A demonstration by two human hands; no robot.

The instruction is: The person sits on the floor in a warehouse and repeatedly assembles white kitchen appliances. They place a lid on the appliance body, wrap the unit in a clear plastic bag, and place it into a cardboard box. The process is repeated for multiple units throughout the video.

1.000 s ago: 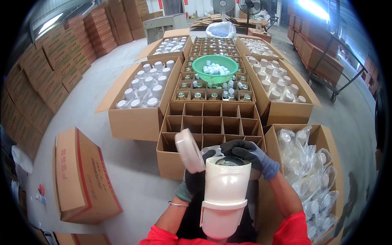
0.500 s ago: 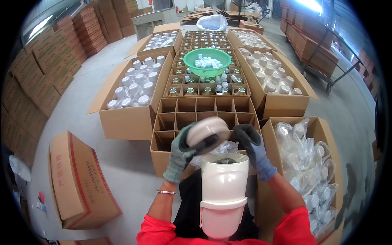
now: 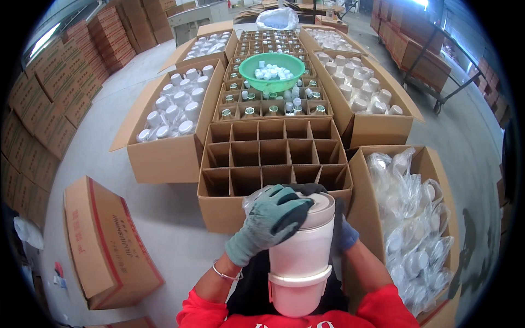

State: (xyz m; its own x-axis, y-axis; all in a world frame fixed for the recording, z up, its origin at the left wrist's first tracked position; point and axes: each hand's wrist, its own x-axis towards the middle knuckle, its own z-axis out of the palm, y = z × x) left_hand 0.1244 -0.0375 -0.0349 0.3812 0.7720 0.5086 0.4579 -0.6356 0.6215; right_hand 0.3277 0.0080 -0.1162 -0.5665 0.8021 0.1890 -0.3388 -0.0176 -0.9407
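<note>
A big white jug [image 3: 299, 251], with a band-like handle low on its body, is upright right in front of my body. A beige round lid [image 3: 319, 212] now covers its mouth. My left hand [image 3: 276, 216], in a green glove with a dark palm, grips the lid from the left and over its top. My right hand [image 3: 340, 224], in a dark glove with a blue cuff, is at the far right side of the lid; the jug and lid hide much of it, and its dark fingers show along the lid's back edge.
Beyond the jug stands a divided carton [image 3: 273, 145] with bare compartments. Behind it, cartons of bottles carry a green basin [image 3: 272, 82] of white caps. Cartons of white-capped, bagged items flank left [image 3: 164, 164] and right [image 3: 355, 180]. A closed carton [image 3: 109, 246] lies at left.
The lid, held tilted above the open jug before, has come down onto its mouth. Both hands moved with it, the left over the top and the right round behind.
</note>
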